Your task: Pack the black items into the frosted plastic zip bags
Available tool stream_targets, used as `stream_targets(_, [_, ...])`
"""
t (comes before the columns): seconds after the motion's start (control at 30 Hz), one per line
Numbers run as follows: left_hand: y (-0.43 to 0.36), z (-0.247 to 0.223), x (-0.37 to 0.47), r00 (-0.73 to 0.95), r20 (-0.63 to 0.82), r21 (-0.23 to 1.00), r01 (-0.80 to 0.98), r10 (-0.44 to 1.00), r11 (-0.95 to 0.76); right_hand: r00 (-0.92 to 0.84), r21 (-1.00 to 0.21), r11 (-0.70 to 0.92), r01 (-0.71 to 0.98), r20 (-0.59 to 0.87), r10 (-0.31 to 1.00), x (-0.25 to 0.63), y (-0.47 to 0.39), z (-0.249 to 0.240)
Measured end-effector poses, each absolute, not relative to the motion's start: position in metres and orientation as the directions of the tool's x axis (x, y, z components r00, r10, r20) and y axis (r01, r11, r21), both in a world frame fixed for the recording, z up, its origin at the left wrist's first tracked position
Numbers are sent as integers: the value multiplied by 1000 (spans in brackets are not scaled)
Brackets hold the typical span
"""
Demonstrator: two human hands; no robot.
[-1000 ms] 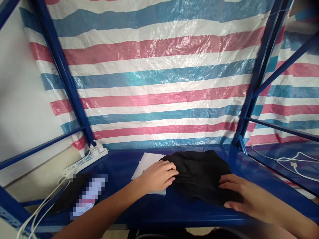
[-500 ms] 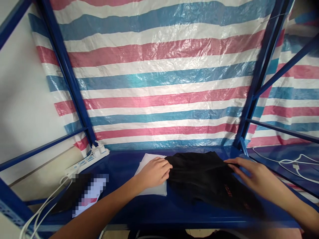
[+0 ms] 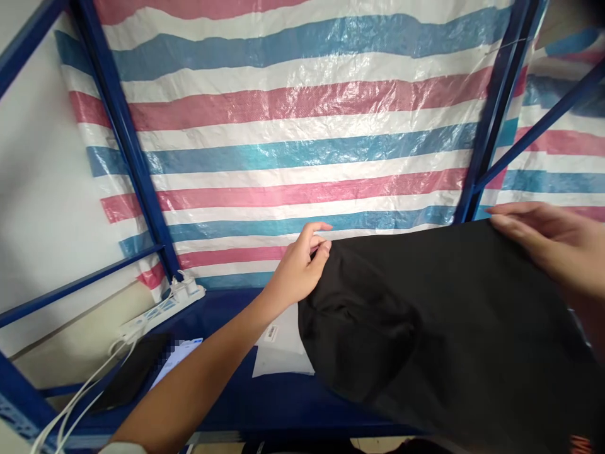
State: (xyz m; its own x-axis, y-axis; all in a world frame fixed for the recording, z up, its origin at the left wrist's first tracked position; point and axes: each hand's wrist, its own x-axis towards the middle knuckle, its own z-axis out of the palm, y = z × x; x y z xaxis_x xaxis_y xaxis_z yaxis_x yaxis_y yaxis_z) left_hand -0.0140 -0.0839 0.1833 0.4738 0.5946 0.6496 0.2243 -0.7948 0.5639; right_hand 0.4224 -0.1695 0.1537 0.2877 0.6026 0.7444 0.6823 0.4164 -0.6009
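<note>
A large piece of black cloth (image 3: pixel 449 328) with a bit of orange lettering at its lower right is stretched between my hands above the shelf; its exact kind is not clear. My left hand (image 3: pixel 302 265) pinches its upper left corner between thumb and fingers. At the upper right, my right hand (image 3: pixel 553 243) grips the top edge. Under the cloth's left side lies a flat white packet (image 3: pixel 282 345) with a small barcode label, partly covered.
The blue metal shelf (image 3: pixel 236 394) has upright posts and rails at both sides. A striped plastic sheet (image 3: pixel 302 145) hangs behind it. On the left lie a white power strip (image 3: pixel 161 312) with cables, a dark flat object (image 3: pixel 135 372) and a lit screen (image 3: pixel 179 359).
Both hands have risen, lifting the black cloth off the shelf and spreading it taut. My right hand has moved up and right. More of the white packet's label shows.
</note>
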Motion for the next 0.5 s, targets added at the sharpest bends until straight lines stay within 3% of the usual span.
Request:
stream_targets(0.1, [-49,150,-3,499,548,652,248,671,-716,247,-696,391,602,628,738,410,-121,138])
stream_targets(0.2, [-17,105,-6,558,450,610,378,697,-696,160,-762,328,559,488,858,416,-69,89])
stream_targets(0.33, [6,59,-38,582,298,456,610,757,-649,38,-652,240,719,382,923,436,-26,37])
stream_targets(0.5, [1,16,-79,570,157,338,736,806,-586,-108,-513,310,800,385,917,397,-15,60])
